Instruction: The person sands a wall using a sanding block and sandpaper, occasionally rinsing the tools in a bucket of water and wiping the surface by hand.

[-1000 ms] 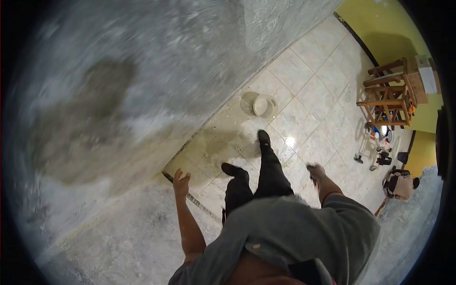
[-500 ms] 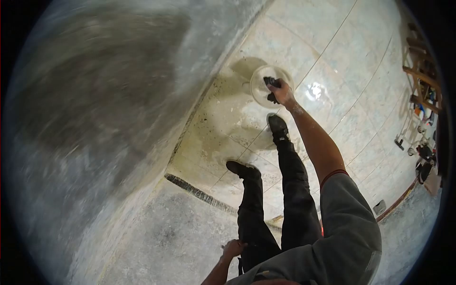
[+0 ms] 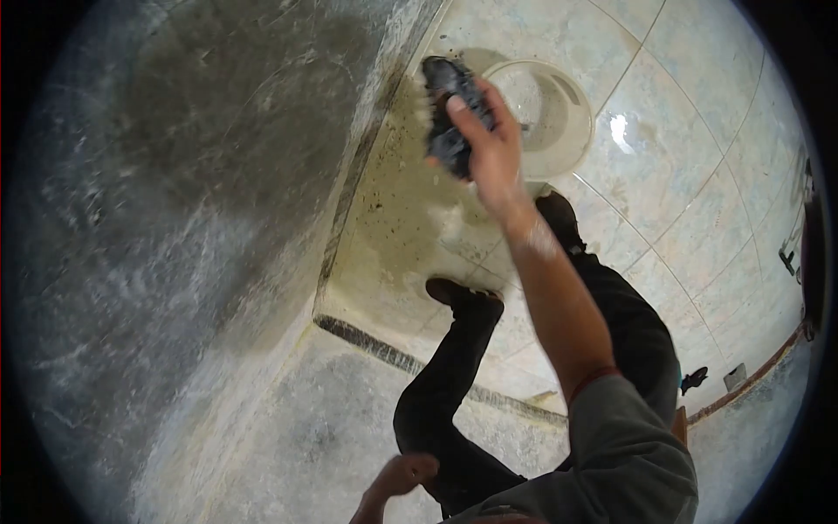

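Observation:
My right hand [image 3: 493,148] is closed around a dark brush [image 3: 454,118], a black block with what looks like a pale, blurred fringe along its left edge. It is held above the tiled floor, just left of a round whitish bucket [image 3: 572,162]. The bucket stands upright with some cloudy liquid inside, partly hidden by my hand and wrist. Low in the view, my left hand [image 3: 406,476] is curled into a loose fist beside my left leg. Nothing shows in it, though it is somewhat blurred.
A grey plastered wall [image 3: 218,218] with a large dark damp patch fills the left side. Splashes and dark specks mark the tiles [image 3: 393,201] along its base. My dark shoes [image 3: 559,218] stand near the bucket. Small items lie at the far right edge.
My right hand has lifted the brush out of the bucket and moved it left toward the wall. My legs are bent more, and the view has come closer to the floor.

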Available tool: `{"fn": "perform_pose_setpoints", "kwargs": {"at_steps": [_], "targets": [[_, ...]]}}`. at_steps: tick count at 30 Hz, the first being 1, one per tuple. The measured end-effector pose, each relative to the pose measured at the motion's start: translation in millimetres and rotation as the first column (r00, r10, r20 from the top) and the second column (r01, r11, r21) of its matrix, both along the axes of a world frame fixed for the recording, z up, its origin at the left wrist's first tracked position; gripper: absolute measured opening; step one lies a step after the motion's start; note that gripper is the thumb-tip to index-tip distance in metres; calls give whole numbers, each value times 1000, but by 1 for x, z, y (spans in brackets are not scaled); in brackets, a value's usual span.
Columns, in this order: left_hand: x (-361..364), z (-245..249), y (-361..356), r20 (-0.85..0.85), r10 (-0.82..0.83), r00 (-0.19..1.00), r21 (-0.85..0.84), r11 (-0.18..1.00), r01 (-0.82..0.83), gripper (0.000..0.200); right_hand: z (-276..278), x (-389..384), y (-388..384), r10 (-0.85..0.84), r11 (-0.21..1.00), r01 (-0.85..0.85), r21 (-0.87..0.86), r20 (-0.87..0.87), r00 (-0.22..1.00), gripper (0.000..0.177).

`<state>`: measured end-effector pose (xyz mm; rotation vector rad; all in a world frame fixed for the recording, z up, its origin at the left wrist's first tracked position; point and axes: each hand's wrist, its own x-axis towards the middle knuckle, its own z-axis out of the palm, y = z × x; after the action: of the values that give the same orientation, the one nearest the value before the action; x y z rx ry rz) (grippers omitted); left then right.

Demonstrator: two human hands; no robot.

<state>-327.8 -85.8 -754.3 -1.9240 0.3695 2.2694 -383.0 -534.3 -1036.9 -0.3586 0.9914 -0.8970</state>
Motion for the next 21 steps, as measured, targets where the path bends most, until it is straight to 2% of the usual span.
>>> {"fn": "perform_pose_setpoints", "kwargs": {"at_steps": [1, 2, 3, 4, 5, 6, 7, 8, 9, 10, 12, 14, 15, 16, 18, 19, 21], "targets": [[9, -27, -45, 186, 69, 980, 8, 997, -72, 19, 12, 13, 3, -71, 997, 67, 25, 239, 968, 46], [26, -55, -57, 276, 208, 938, -182, 970, -162, 19, 16, 30, 3, -79, 991, 118, -69, 413, 907, 51], [35, -78, -67, 363, 447, 817, -305, 886, -349, 20, 23, 50, -5, -49, 972, 179, -153, 613, 789, 54], [45, -98, -79, 422, 500, 756, -388, 854, -347, 20, 30, 72, -17, -31, 937, 229, -263, 591, 806, 50], [55, -118, -89, 523, 399, 753, -399, 895, -197, 20, 34, 93, -27, -17, 892, 267, -365, 564, 825, 47], [60, -138, -96, 531, 399, 748, -402, 895, -193, 20, 30, 116, -39, -17, 891, 272, -363, 573, 820, 47], [65, -159, -101, 530, 383, 757, -503, 860, -83, 20, 22, 141, -59, -204, 691, 363, -625, 313, 928, 50], [68, -181, -106, 527, 370, 765, -598, 801, 24, 21, 8, 164, -79, -453, 434, 303, -848, 86, 888, 54], [69, -203, -109, 528, 379, 760, -606, 795, 25, 21, -9, 183, -94, -708, 181, 107, -978, -54, 704, 59], [70, -220, -111, 533, 352, 770, -610, 790, 62, 24, -32, 197, -103, -749, 143, 148, -979, -9, 663, 59], [76, -247, -125, 527, 346, 776, -633, 770, 86, 28, -77, 221, -76, -598, 416, 149, -897, -146, 788, 49], [81, -240, -150, 579, 177, 796, -654, 684, 323, 35, -123, 233, 3, -325, 800, 176, -573, -167, 931, 45], [87, -237, -153, 497, 278, 822, -779, 561, 281, 42, -136, 233, 45, -347, 873, 302, -384, -52, 937, 50], [90, -241, -147, 316, 459, 830, -882, 465, 79, 46, -169, 269, 102, -264, 958, 212, -194, -305, 915, 69], [91, -247, -154, 210, 581, 786, -919, 391, -43, 46, -191, 286, 191, -30, 995, 39, 89, -100, 995, 76], [97, -249, -156, 212, 567, 796, -921, 388, -31, 46, -180, 287, 191, -49, 995, 57, 86, -95, 994, 76], [112, -258, -157, 468, 389, 794, -824, 517, 233, 43, -163, 286, 180, -48, 952, 88, 293, -140, 989, 76]]}}
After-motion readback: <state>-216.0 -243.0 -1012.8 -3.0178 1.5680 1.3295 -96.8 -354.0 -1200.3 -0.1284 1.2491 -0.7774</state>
